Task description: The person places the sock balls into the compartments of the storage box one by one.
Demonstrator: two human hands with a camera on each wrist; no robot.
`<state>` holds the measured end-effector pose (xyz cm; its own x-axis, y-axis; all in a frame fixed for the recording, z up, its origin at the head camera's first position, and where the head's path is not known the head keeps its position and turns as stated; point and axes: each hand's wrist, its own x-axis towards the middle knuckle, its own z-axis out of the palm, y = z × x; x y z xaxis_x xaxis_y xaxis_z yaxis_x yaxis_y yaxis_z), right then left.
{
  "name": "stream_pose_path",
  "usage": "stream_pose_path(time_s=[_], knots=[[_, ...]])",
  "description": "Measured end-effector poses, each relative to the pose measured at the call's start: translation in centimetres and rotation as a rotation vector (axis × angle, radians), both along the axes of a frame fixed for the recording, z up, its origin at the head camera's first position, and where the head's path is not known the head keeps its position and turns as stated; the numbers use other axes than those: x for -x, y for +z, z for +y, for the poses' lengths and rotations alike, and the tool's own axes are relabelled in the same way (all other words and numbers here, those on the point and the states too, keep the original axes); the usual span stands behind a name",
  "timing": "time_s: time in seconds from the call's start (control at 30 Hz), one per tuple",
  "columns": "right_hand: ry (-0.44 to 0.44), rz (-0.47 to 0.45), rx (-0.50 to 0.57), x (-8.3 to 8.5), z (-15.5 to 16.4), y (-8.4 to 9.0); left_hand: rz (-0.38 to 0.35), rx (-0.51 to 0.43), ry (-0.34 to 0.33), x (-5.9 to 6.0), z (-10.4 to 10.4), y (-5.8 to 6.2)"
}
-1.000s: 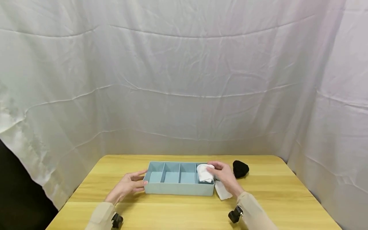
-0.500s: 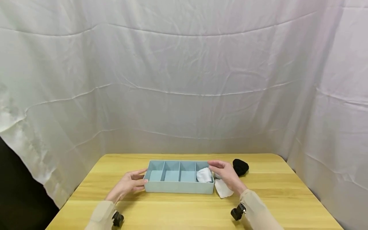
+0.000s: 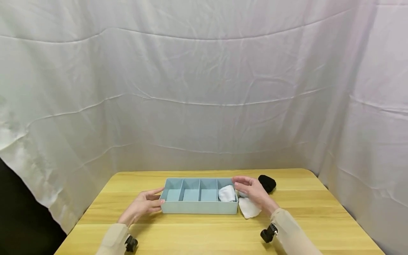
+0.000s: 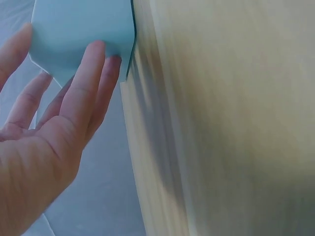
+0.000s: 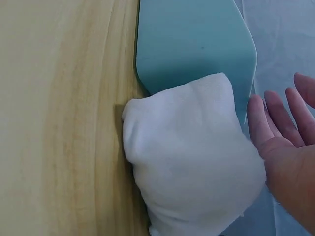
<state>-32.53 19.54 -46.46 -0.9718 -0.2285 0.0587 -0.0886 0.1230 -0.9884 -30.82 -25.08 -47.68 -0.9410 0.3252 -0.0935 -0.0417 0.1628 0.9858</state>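
Much tabletop (image 3: 194,232) around the blue box (image 3: 199,208), left hand (image 3: 141,206) against its edge.

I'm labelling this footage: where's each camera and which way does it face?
Head: on the head, facing forward and down at the box; left hand, right hand, sleeves show.
Left wrist: worn there, facing the box's end; left hand shows.
Right wrist: worn there, facing white cloth and box; right hand shows.
Both wrist views share the box.
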Motion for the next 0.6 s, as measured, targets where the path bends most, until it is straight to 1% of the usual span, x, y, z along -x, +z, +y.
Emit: stream_pose_path(time_s=[0.17,0.37,0.5,0.6], knots=[[0.02,0.005,0.008,-0.2,0.5,0.3,0.009,0.026,0.02,0.0,0.0,0.2],[0.033,0.003,0.063,-0.6,1.5,0.6,0.014,0.043,0.03,-0.1,0.1,0.4],[0.039,0.015,0.045,-0.8,2.6,0.5,0.009,0.032,0.027,-0.2,0.1,0.3],[0.024,0.033,0.035,-0.7,3.6,0.2,0.012,0.028,0.02,-0.2,0.1,0.3]])
